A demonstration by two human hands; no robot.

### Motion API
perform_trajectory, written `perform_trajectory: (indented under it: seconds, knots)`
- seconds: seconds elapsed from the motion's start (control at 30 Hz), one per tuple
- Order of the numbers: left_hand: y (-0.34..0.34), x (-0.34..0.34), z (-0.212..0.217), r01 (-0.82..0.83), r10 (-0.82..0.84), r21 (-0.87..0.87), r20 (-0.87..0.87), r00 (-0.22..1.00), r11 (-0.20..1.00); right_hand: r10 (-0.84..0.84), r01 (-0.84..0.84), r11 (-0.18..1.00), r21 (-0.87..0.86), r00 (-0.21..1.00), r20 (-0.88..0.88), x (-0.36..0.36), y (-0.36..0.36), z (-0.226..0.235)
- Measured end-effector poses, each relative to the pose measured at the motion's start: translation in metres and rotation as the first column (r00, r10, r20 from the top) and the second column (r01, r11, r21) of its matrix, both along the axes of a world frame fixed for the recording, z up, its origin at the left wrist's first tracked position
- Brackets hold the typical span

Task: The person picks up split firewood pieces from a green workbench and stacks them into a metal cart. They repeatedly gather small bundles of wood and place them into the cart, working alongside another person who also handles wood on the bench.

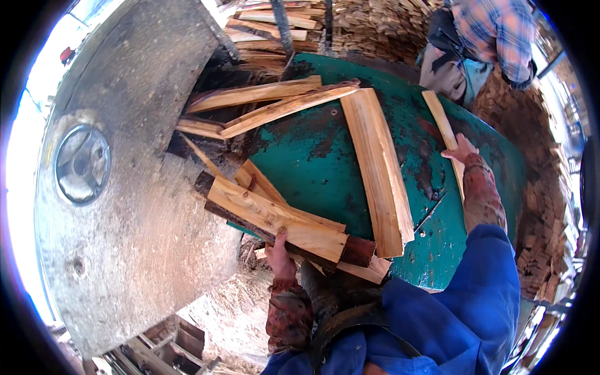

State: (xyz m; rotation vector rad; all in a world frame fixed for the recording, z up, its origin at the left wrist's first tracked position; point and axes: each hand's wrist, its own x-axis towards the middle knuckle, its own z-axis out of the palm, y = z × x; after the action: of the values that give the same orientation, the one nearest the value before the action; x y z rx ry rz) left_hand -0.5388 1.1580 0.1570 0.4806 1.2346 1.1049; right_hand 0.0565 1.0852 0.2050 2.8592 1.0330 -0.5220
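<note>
My left hand (281,257) is closed round the near edge of a thick split wood piece (275,219), thumb on top and fingers hidden underneath. That piece lies slanted at the near left edge of the green table (319,165), over a dark-barked piece (359,250) and beside other split wood (262,181). Out to the right, my right hand (461,150) grips a narrow wooden slat (442,119) that lies lengthwise on the table; some of its fingers are hidden. Between my hands rests a long, wide wooden board (375,169), touched by neither hand.
A large grey metal plate with a round fitting (82,164) stands at the left. Several slats (269,97) lie at the table's far left. Another person (481,44) is at the far right edge, near stacked wood (547,212). More wood (375,28) is piled behind the table.
</note>
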Motion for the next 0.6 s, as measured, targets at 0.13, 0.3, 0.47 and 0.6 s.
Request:
perform_trajectory:
  seconds: [0.13, 0.3, 0.47, 0.6]
  knots:
    - [0.003, 0.006, 0.007, 0.007, -0.007, 0.024, 0.005, 1.000, 1.000, 0.081, -0.106, 0.941, 0.321, 0.993, 0.091, 0.008, -0.039, -0.051]
    - [0.004, 0.003, 0.010, -0.003, 0.001, 0.048, 0.037, 0.999, 0.999, -0.019, -0.044, 0.915, 0.400, 0.988, 0.154, -0.067, -0.066, -0.028]
    - [0.003, -0.005, -0.010, -0.007, 0.001, 0.069, 0.089, 0.996, 0.998, 0.071, -0.067, 0.747, 0.662, 0.997, 0.021, -0.180, -0.073, 0.043]
    - [0.001, -0.003, 0.000, -0.016, 0.012, 0.024, 0.179, 0.984, 1.000, 0.298, -0.031, 0.716, 0.698, 0.917, -0.264, -0.279, -0.035, 0.072]
